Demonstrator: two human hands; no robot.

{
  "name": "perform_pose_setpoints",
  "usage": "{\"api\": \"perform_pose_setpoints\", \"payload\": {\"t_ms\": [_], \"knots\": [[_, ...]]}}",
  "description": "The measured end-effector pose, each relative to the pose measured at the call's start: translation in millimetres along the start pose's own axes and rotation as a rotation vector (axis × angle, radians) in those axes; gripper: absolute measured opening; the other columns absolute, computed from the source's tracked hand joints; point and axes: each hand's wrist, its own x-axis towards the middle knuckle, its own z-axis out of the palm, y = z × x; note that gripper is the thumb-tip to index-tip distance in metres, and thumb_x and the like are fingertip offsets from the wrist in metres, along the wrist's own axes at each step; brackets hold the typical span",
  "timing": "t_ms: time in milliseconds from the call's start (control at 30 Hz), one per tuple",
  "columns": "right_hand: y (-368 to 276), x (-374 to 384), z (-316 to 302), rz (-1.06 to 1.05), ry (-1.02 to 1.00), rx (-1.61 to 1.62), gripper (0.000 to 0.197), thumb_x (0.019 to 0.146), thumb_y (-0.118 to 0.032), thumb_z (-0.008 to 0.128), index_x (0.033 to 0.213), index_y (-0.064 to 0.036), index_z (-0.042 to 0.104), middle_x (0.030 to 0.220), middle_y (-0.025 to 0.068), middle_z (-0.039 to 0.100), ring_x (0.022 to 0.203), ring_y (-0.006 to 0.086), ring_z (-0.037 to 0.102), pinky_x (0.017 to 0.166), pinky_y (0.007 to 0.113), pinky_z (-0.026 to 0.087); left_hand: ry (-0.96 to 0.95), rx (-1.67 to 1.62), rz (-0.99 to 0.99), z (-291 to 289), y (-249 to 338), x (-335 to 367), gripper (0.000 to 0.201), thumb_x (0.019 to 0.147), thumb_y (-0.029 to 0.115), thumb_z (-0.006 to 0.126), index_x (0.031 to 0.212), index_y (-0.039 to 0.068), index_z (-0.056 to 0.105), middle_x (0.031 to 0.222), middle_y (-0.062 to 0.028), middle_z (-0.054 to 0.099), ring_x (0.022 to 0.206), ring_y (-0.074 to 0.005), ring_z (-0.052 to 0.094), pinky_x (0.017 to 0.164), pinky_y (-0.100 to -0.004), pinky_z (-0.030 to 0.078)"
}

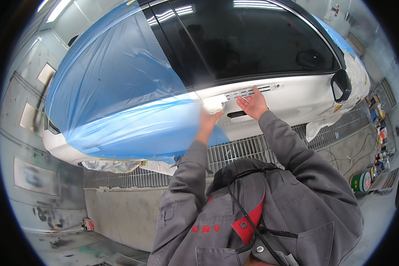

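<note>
The long slotted strip [270, 88], pale with dark slots, lies along the white car door [297, 104] just below the dark window. My right hand [253, 106] has its fingers stretched and apart, with the fingertips at the strip's lower edge. To its left, my left hand [209, 117] is smeared by motion and closed round a white sheet-like piece [214, 104] near the strip's left end. What this piece is cannot be made out. The dark door handle recess [236, 114] sits below, between my hands.
Blue masking film [119, 88] covers the car's left part. A black side mirror [340, 85] juts out at the right. Floor grating [244, 148] runs under the car. A green can [360, 182] and several containers stand along the right side, near a cable on the floor.
</note>
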Motion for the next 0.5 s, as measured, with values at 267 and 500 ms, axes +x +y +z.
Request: {"api": "perform_pose_setpoints", "payload": {"t_ms": [267, 500], "knots": [[4.0, -8.0, 9.9, -0.017, 0.043, -0.022, 0.061, 0.111, -0.050, 0.050, 0.146, -0.0007, 0.040, 0.140, 0.0136, 0.052, 0.118, 0.0305, 0.060, 0.106, 0.047, 0.054, -0.008, 0.013, 0.020, -4.2, -3.1, 2.8, 0.072, 0.078, 0.003, 0.088, 0.140, 0.002, 0.053, 0.131, -0.0104, 0.067, 0.120, -0.0209, 0.064, 0.103, -0.0350, 0.052], [8.0, -14.1, 9.4, -0.040, 0.071, -0.024, 0.061, 0.109, -0.051, 0.052, 0.145, -0.0024, 0.042, 0.135, 0.0125, 0.054, 0.115, 0.0301, 0.061, 0.103, 0.047, 0.054, -0.055, -0.010, 0.026, -8.1, 5.7, -6.3, 0.070, 0.078, 0.003, 0.088, 0.139, 0.001, 0.053, 0.129, -0.0105, 0.068, 0.118, -0.0208, 0.065, 0.101, -0.0352, 0.053]]}}
